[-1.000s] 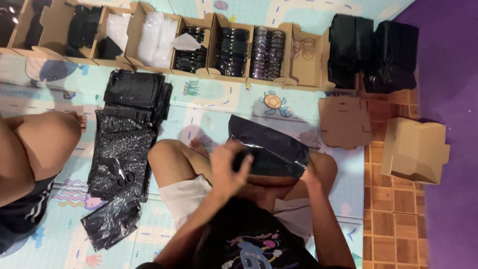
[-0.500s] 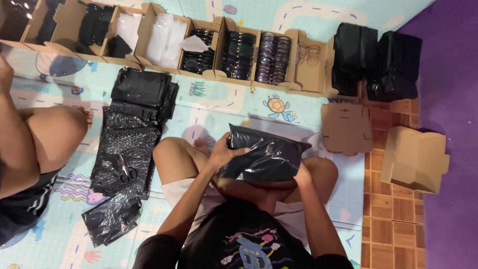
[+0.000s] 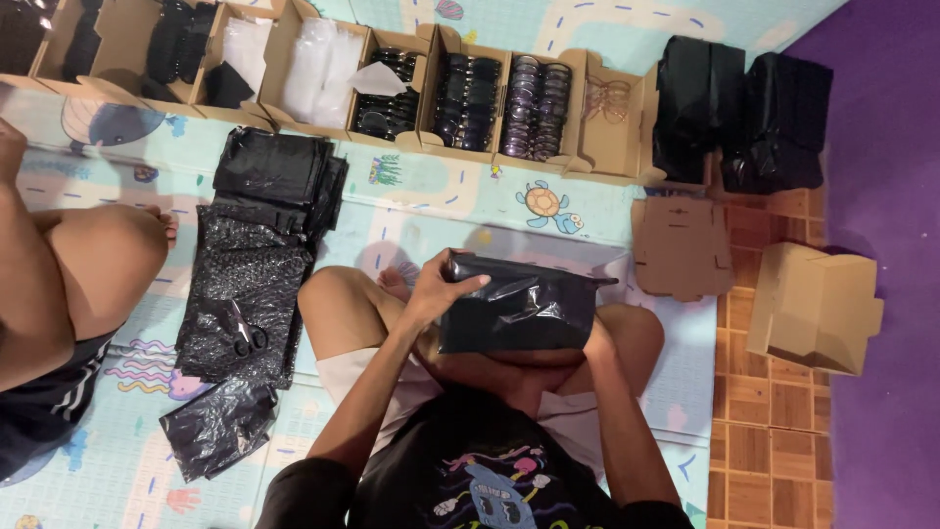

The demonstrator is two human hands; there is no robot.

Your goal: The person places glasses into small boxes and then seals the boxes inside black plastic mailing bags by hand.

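Black bag (image 3: 519,312) lower — left hand (image 3: 436,292) atop

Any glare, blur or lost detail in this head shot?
Head view: sharp overall, evenly lit; light sheen on the black bag under the left hand; right hand mostly hidden behind it; black bundles at top right lose detail in darkness.

A second ago I had my left hand (image 3: 431,294) pressed on top of the black plastic package (image 3: 516,309), over my lap. Now that hand sits at the package's left end, thumb laid across its upper corner. The package has turned from slanted to nearly level, and my right hand (image 3: 592,338) has slipped behind its right end.
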